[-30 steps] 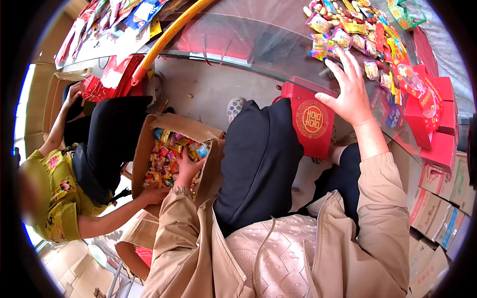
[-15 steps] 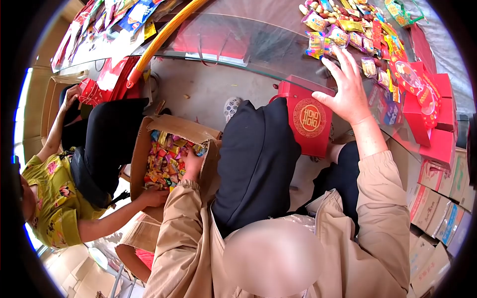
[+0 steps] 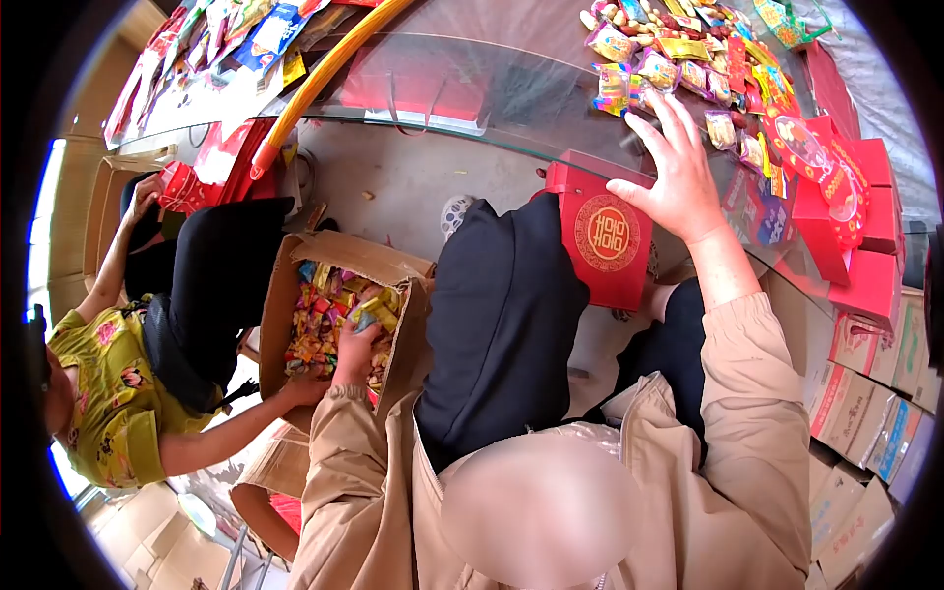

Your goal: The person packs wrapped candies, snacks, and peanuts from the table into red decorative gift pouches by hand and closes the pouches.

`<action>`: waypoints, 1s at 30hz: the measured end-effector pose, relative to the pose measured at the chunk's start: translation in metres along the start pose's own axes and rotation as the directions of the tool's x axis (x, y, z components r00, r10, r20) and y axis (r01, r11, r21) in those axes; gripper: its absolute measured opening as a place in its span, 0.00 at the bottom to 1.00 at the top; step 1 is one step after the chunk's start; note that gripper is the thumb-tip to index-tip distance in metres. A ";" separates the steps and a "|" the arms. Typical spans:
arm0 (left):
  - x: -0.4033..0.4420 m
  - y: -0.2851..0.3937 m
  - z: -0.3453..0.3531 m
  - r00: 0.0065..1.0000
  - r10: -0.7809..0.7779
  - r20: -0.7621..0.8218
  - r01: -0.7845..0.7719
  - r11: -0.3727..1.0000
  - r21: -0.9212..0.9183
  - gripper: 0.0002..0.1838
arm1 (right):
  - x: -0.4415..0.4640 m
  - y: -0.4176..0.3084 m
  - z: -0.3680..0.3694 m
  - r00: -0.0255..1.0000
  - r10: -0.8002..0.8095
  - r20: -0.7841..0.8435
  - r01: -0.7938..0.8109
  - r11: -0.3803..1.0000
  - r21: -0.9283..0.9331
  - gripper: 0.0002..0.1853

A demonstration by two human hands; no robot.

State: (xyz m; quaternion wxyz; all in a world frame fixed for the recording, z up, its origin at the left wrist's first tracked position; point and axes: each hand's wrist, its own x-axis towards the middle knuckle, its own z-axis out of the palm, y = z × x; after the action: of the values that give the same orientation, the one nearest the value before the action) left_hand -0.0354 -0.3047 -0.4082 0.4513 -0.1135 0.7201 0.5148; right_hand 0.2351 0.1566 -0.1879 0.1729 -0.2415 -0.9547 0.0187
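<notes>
My left hand (image 3: 356,346) is inside a cardboard box (image 3: 413,324) of small wrapped candies (image 3: 320,315). Its fingers are curled in, with a greenish wrapped candy (image 3: 367,321) at the tips. Over the edge of the glass table (image 3: 531,98), my right hand (image 3: 678,182) is open, thumb apart and fingers stretched toward a pile of snack packets (image 3: 657,69) and nuts. It holds nothing. A co-worker's hand (image 3: 307,390) reaches into the same box, its fingers hidden. The co-worker's other hand (image 3: 147,192) touches a red bag (image 3: 182,187) at the left.
A red gift box (image 3: 604,231) with a gold emblem stands beside my knee. More red boxes (image 3: 865,236) are on the table's right side, above stacked cartons (image 3: 865,413). A yellow-orange curved handle (image 3: 324,74) crosses the table near colourful packets (image 3: 270,34).
My left hand has moved left and down within the candy box, and a greenish candy now shows at its fingertips. My right hand has shifted slightly left, still open.
</notes>
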 end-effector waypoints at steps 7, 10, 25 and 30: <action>-0.031 0.007 -0.046 0.999 0.035 -0.012 -0.037 0.986 -0.160 0.19 | 0.000 0.000 -0.001 1.000 0.001 -0.006 -0.001 1.000 0.006 0.42; -0.038 0.006 -0.058 1.000 0.026 0.000 -0.025 0.969 -0.247 0.20 | -0.001 0.001 0.000 1.000 0.002 -0.007 -0.002 1.000 0.002 0.42; -0.092 0.100 -0.012 0.954 0.294 0.057 -0.268 0.924 -0.272 0.24 | -0.004 -0.002 -0.005 0.998 0.029 -0.055 -0.029 1.000 -0.010 0.42; -0.103 0.163 0.036 0.905 0.384 0.182 -0.332 0.907 -0.260 0.28 | -0.004 0.002 -0.006 0.996 0.018 -0.093 -0.014 0.999 0.039 0.42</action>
State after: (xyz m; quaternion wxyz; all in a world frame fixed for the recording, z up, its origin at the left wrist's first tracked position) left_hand -0.0600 -0.2327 -0.2277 0.4129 0.0318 0.6094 0.6761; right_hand 0.2418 0.1564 -0.1837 0.2217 -0.2463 -0.9431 0.0270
